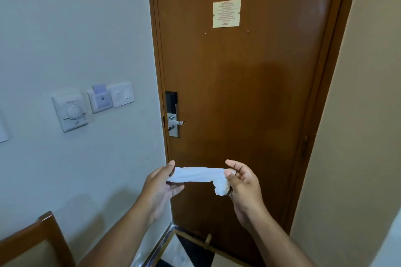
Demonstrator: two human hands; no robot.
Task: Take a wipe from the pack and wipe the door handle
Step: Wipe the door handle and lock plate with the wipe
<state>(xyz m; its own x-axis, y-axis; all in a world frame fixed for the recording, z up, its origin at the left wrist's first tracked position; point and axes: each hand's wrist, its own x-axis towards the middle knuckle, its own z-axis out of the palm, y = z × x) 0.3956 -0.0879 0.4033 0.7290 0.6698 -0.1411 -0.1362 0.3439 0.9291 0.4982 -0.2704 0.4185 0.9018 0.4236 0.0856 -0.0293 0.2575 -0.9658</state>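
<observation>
A white wipe (198,174) is stretched flat between my two hands in front of the lower part of a brown door (249,93). My left hand (161,188) pinches its left end and my right hand (244,182) pinches its right end, where a crumpled bit hangs down. The silver lever door handle (176,122) sits on a metal lock plate at the door's left edge, above and slightly left of the wipe, well apart from both hands. The pack is not in view.
Wall switches, a dial control (70,111) and a key-card holder (101,98) are on the white wall left of the door. A wooden chair corner (41,234) is at bottom left. A paper notice (226,13) hangs on the door. A cream wall stands at right.
</observation>
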